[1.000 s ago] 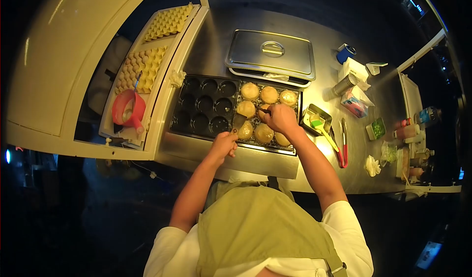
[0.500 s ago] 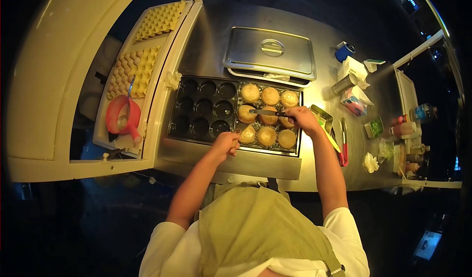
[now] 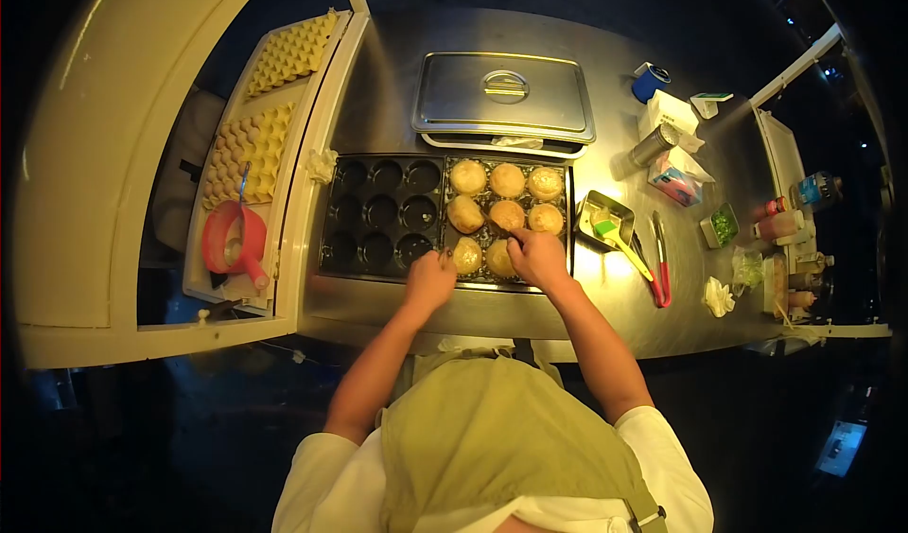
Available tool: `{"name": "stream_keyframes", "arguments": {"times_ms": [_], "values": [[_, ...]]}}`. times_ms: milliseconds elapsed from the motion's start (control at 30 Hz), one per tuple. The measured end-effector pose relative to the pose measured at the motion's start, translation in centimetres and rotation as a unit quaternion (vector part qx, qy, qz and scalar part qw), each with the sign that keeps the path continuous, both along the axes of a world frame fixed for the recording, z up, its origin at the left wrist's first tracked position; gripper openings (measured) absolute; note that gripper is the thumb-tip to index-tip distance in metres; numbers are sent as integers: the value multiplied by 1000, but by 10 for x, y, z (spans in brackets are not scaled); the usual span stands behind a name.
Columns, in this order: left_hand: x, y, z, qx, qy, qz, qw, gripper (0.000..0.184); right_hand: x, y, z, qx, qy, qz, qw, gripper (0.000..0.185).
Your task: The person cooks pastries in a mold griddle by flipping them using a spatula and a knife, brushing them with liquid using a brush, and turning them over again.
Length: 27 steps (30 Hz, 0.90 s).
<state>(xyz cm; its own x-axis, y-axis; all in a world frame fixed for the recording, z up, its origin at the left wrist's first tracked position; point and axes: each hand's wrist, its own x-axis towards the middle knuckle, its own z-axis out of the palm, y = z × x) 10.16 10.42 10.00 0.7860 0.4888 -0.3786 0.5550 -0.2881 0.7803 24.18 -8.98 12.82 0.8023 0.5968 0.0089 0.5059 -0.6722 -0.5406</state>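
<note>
My right hand (image 3: 540, 261) grips a knife-like spatula (image 3: 492, 223) with a dark handle, low over the right half of the mold pan. Its blade points up and left, between the browned round cakes (image 3: 506, 215). At the pan's front edge, my left hand (image 3: 432, 279) is closed; what its fingers hold is too small to make out. Beside that hand lies a golden cake (image 3: 466, 256) in the front row. The cake (image 3: 464, 213) behind it looks tilted in its hollow. The pan's left half (image 3: 380, 211) has dark, bare hollows. My right hand partly covers the front-right cakes.
A lidded steel tray (image 3: 503, 98) stands behind the pan. To the right are a small steel tray (image 3: 605, 219) with a green brush (image 3: 624, 251), red-handled tongs (image 3: 660, 273) and chopped greens (image 3: 724, 226). Egg trays (image 3: 251, 155) and a pink ladle (image 3: 234, 237) sit left.
My right hand moved left and toward me with the spatula, from the middle row's right side. My left hand stayed near the front edge. The camera view shifted slightly.
</note>
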Motion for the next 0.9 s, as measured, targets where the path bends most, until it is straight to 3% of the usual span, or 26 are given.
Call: {"name": "stream_keyframes", "arguments": {"times_ms": [33, 100, 133, 167, 200, 233, 267, 433, 567, 633, 667, 700, 733, 833, 900], "values": [[-4, -5, 6, 259, -58, -73, 961, 23, -2, 3, -4, 2, 1, 0, 1000, 27], [-8, -14, 31, 276, -27, -86, 957, 23, -3, 8, -24, 12, 106, -39, 994, 25], [-9, -18, 45, 291, 2, -97, 952, 25, -1, 9, -37, 75, 169, -41, 982, 22], [-11, -20, 52, 294, 2, -97, 951, 25, 2, 5, -48, 78, 168, -41, 982, 22], [-12, -22, 57, 296, 1, -105, 949, 26, 4, 2, -43, 146, 326, -107, 928, 22], [-13, -23, 60, 297, 0, -113, 948, 27, 4, 1, -39, 209, 473, -168, 839, 22], [-13, -23, 59, 299, 0, -113, 947, 27, 1, -6, -35, 230, 484, -209, 818, 22], [-18, -24, 35, 287, -6, -97, 953, 24, -7, -45, -20, 195, 429, -191, 861, 21], [-23, -31, 29, 235, 4, -72, 969, 24, -9, -64, -28, 189, 321, -132, 918, 24], [-26, -32, 20, 206, -85, -44, 974, 22, -6, -71, -23, 173, 174, -117, 962, 28], [-26, -32, 14, 206, -83, -44, 974, 22, -1, -75, -21, 173, 167, -139, 961, 27], [-24, -32, 17, -39, -42, 14, 998, 21, 4, -75, 0, 143, 59, -125, 980, 26], [-23, -34, 20, -280, 1, 72, 957, 20, 8, -74, 19, 117, 20, -118, 986, 25], [-14, -45, 35, -366, -11, 68, 928, 20, 30, -69, 20, 59, -50, -99, 992, 26], [-5, -45, 27, -391, -15, 54, 919, 21, 48, -64, 15, -60, -49, -18, 997, 28]]}}
